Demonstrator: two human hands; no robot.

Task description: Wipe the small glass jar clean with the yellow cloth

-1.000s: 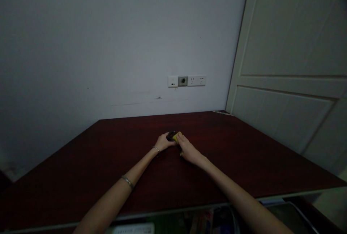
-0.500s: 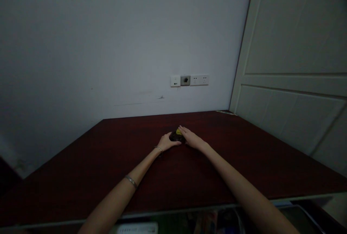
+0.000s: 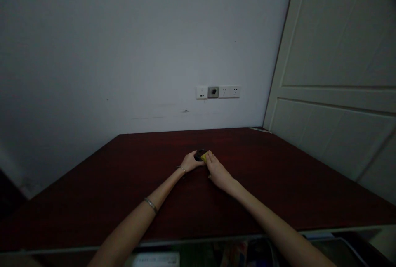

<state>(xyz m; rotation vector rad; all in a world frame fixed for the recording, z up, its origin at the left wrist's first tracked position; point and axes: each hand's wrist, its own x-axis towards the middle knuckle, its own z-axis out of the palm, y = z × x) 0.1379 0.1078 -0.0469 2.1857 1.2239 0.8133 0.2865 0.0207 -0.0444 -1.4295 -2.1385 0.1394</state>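
A small dark, shiny, rounded object [image 3: 201, 153] rests on the dark red tabletop [image 3: 161, 201]; its exact kind is hard to make out. My left hand [image 3: 190, 161] is curled round its left and near side, thumb along the front. My right hand [image 3: 217, 171] has its fingers pressed together on a small yellow pad [image 3: 203, 157], which looks like a sponge or folded cloth. That pad touches the right near side of the dark object. Part of the pad is hidden under my right fingers.
A pale wall with a row of sockets [image 3: 223, 92] rises behind the table. To the right is a white panelled door [image 3: 334, 93]. Below the near edge sits an open space with a white box-like item [image 3: 156, 259] and other dim things.
My right hand has drawn the yellow pad from the top of the dark object down toward its near right side. My left hand keeps its grip. The view has shifted slightly.
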